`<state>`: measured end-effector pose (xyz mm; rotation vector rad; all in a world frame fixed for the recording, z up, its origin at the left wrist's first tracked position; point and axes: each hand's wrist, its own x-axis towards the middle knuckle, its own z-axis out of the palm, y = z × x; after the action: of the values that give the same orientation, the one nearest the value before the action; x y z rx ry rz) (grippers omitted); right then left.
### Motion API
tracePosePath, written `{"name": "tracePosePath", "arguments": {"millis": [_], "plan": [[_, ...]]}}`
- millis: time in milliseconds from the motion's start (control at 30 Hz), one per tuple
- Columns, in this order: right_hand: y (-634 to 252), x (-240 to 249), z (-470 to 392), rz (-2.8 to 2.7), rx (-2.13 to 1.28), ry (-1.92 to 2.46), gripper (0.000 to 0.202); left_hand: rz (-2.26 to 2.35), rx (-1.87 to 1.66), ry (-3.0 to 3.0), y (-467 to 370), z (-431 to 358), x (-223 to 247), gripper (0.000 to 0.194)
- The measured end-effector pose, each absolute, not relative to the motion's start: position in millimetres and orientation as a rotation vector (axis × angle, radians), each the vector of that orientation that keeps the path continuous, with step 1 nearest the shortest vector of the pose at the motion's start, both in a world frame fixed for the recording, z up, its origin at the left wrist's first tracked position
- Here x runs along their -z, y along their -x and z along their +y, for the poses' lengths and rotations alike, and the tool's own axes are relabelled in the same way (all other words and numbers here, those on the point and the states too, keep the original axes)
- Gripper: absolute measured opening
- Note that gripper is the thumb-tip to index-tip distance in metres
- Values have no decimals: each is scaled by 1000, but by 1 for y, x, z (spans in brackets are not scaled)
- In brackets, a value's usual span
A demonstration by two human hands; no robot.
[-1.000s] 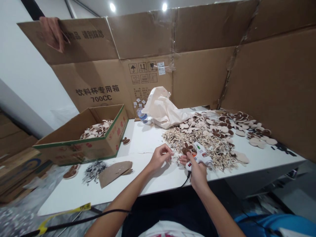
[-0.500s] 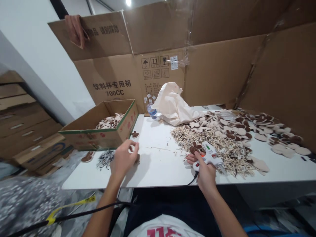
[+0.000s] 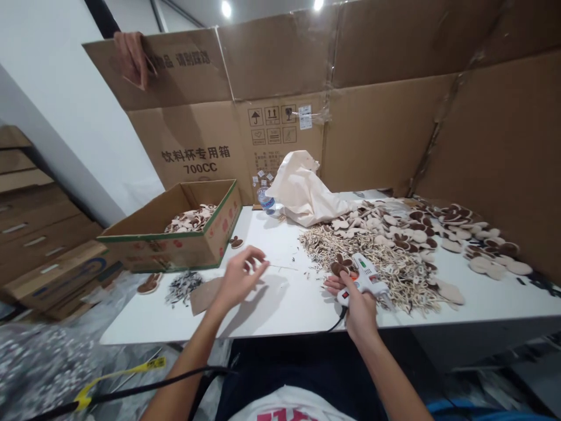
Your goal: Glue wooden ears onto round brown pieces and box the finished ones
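Printed on the far cardboard wall (image 3: 205,146): "饮料杯专用箱 700CC", with handling symbols to its right. Right hand (image 3: 357,304) wrapped around a white glue gun (image 3: 366,279) at the near edge of the tabletop (image 3: 284,304), fingers curled on the grip, just beside a brown flower-shaped piece (image 3: 340,264). Left hand (image 3: 239,279) raised over bare tabletop, fingers loosely spread, holding nothing. Open box (image 3: 175,234) at far left.
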<state>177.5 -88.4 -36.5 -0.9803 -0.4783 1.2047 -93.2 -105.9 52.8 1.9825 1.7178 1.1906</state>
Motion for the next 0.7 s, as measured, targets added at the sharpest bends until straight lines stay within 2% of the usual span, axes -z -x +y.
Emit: {"name": "tracePosePath", "arguments": {"millis": [133,367,700], "plan": [[-178,44,-84,-484,-1197,993,65,1267,-905,-2006,36,-75,-27,22],[-183,64,-74,-516,-1155,1038,60,845,-803,-2141,-1,-38,-13,23],[-180,56,-74,-505,-1161,1014,61,829,-882,-1988,-10,-47,-7,27]]}}
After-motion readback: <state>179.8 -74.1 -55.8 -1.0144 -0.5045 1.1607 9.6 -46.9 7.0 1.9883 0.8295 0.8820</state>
